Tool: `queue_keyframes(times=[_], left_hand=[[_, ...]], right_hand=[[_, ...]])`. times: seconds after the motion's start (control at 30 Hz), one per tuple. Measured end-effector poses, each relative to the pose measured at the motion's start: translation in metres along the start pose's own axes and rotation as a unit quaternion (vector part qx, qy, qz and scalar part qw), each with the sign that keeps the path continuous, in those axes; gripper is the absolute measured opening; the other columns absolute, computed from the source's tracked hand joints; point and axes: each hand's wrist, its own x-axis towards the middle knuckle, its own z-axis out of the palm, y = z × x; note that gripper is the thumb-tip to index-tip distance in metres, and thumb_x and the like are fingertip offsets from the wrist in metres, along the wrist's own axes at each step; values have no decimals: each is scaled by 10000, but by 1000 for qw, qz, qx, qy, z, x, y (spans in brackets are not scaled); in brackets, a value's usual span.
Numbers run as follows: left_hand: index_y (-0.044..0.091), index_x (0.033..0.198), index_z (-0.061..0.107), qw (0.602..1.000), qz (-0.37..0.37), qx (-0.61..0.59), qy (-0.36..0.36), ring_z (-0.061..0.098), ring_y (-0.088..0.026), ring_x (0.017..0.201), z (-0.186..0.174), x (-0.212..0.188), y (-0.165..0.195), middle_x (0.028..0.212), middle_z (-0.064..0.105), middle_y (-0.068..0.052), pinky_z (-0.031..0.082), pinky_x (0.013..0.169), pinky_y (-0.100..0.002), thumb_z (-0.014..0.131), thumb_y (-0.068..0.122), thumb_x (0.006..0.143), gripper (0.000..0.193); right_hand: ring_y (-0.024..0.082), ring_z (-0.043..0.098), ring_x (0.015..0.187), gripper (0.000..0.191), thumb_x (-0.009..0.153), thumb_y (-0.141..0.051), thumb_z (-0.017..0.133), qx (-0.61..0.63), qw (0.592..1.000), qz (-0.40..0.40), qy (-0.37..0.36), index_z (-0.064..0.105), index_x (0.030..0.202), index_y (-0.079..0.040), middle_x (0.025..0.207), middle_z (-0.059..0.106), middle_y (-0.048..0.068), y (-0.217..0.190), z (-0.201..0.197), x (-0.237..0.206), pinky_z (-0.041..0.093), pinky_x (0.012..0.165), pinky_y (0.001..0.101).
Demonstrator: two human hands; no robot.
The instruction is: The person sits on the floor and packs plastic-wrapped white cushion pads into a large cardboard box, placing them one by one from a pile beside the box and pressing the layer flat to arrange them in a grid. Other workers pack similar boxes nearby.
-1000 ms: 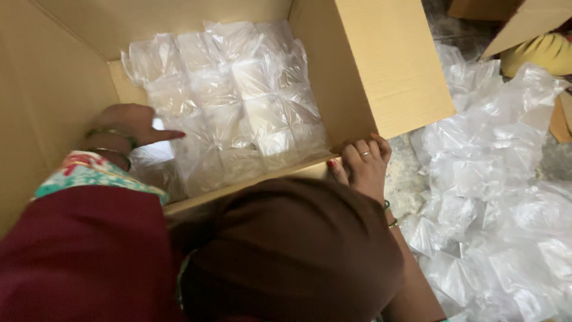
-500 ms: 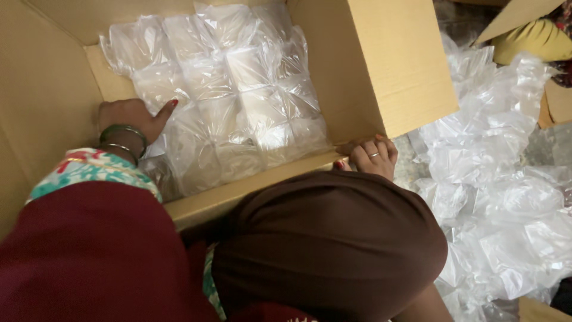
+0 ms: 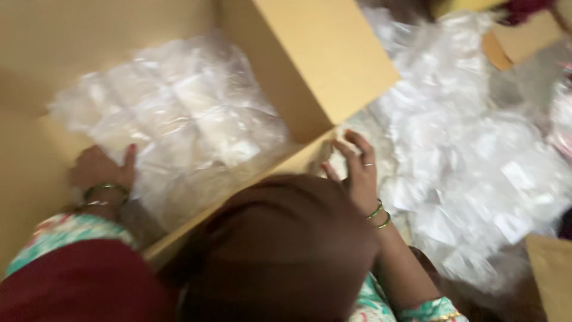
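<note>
Left hand (image 3: 101,170) down inside a large open cardboard box (image 3: 47,53), palm flat and fingers spread a little, pressed against the near edge of a layer of clear plastic packets (image 3: 179,125). Nothing gripped; only resting on the plastic. Green bangles (image 3: 104,192) at that wrist, then a patterned cuff in teal, white and red, then a dark red sleeve (image 3: 77,286) filling the lower left corner.

Right hand (image 3: 356,170) outside the box, at the front wall near its right corner, fingers loosely curled with the tips toward the cardboard edge. Whether anything is pinched between those fingers: cannot tell, view too blurred. Ring on one finger, two green bangles (image 3: 379,213) at the wrist, forearm running down to the bottom edge.

Packets inside the box lying flat in overlapping rows, covering the bottom from the left wall to the right wall. Right wall of the box ending in a raised flap (image 3: 322,56), tan and plain.

Right of the box, a loose heap of similar clear packets (image 3: 471,149), white and crinkled, spread wide and touching the box's outer side. More cardboard (image 3: 551,280) at the lower right corner and another piece at the upper right.

Between the two arms, low in the middle, a rounded dark brown shape (image 3: 280,250) covering the near box edge. Whole picture soft with motion blur.
</note>
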Motion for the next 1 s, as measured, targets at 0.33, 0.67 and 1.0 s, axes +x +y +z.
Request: queue_keyframes(times=[0.33, 0.67, 1.0], left_hand=[[-52, 1209, 700, 992, -30, 52, -109, 587, -440, 1177, -55, 63, 42, 1293, 617, -292, 470, 922, -543, 586, 822, 825, 961], [-2, 1084, 688, 844, 345, -333, 239, 590, -412, 1144, -202, 41, 157, 1119, 656, -219, 476, 998, -496, 798, 307, 991, 341], [81, 1000, 706, 619, 414, -654, -131, 710, -113, 875, -226, -31, 300, 963, 726, -4, 613, 796, -292, 770, 393, 943, 325]], right_hand=[[492, 540, 1184, 985, 710, -545, 853, -262, 893, 357, -75, 480, 1412, 35, 1288, 565, 326, 195, -48, -160, 443, 1018, 541], [522, 478, 1292, 1248, 610, -435, 972, -127, 947, 295, 3, 251, 1542, -22, 1428, 440, 362, 161, -2, -152, 443, 1057, 530], [298, 488, 1434, 710, 937, -493, 699, 694, 583, 376, 191, 501, 1542, -178, 1589, 503, 69, 117, -82, -117, 398, 1193, 535]])
